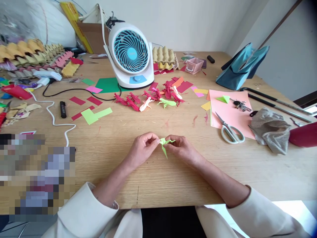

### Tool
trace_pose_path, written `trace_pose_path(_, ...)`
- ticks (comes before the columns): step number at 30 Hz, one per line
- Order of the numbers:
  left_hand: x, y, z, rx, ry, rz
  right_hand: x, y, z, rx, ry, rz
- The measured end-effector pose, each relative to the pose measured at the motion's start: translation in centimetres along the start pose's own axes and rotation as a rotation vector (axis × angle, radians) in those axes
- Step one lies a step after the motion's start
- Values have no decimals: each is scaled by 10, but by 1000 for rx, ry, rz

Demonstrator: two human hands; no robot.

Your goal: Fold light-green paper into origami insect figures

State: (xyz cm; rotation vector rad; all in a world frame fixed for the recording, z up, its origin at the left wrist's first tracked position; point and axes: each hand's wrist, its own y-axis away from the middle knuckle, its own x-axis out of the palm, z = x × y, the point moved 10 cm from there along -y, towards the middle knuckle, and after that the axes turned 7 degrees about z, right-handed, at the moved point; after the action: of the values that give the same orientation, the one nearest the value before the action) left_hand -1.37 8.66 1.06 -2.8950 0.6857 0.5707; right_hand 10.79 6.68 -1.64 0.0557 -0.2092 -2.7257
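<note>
A small light-green folded paper figure (163, 142) is held between my two hands above the wooden table, near its front edge. My left hand (146, 145) pinches its left side between thumb and fingertips. On the other side, the thumb and fingers of my right hand (180, 147) are closed on it, and one thin point hangs down between the hands. Beyond them lie red folded figures (131, 101), a pale one (146, 103) and another light-green one (167, 103). An L-shaped light-green paper piece (92, 115) lies at the left.
A white fan (131, 53) stands behind the figures. Scissors (230, 130) and keys (241, 105) rest on pink paper (218, 114) at the right, beside a grey cloth (269, 129). A black marker (63, 109) and white cable (53, 115) are at the left.
</note>
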Motion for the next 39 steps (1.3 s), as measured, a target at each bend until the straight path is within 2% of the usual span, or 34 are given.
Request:
trace_pose_path(5,7,-1,-1,14,74,42,0,1,4,13,-40,11)
trace_pose_path(7,2,1,-7,54,20,2,-2,0,2,28,-100,2)
trace_pose_path(10,-14,10,-32,234,-206,-166,-8,1,-3,67,-203,-38)
trace_pose_path(12,-12,20,-54,405,-419,-227,-12,2,-5,90,-278,-66)
trace_pose_path(16,15,33,-76,634,-770,-165,-12,4,-5,119,-403,-78)
trace_pose_path(19,23,39,-83,713,-858,-165,-10,5,-5,128,-430,-73)
trace_pose_path(31,25,47,-92,776,-927,-205,-5,5,-9,112,-398,-42)
trace_pose_path(39,24,48,-91,762,-928,-223,-3,6,-6,120,-433,-52)
